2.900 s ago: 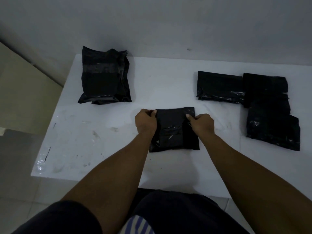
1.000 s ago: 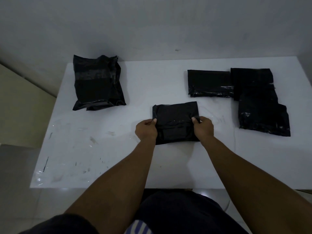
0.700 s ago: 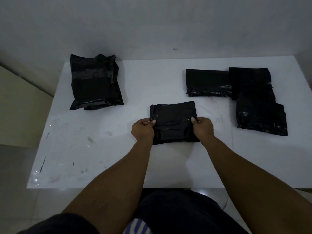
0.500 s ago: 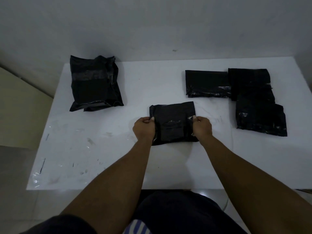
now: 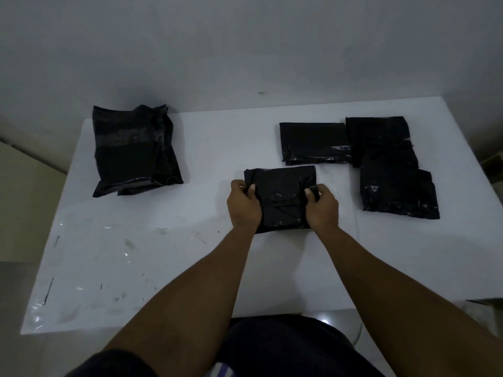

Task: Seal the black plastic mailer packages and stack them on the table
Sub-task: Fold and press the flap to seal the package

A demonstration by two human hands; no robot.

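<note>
Seemingly full mailer (image 5: 281, 198), contents unseen

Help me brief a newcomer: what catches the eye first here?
The left hand and right hand pinch the side edges of a black mailer in the middle of the white table. A bulky pile lies far left; flatter mailers overlap far right.

Dim, flat indoor light, cool grey cast, white desk (image 5: 136, 254) brightest with small glints near its left front edge, black mailers (image 5: 394, 191) crushed to near-solid dark, faint sheen on creases, soft shadows, wide-angle bowing at edges, slight grain, focus even
</note>
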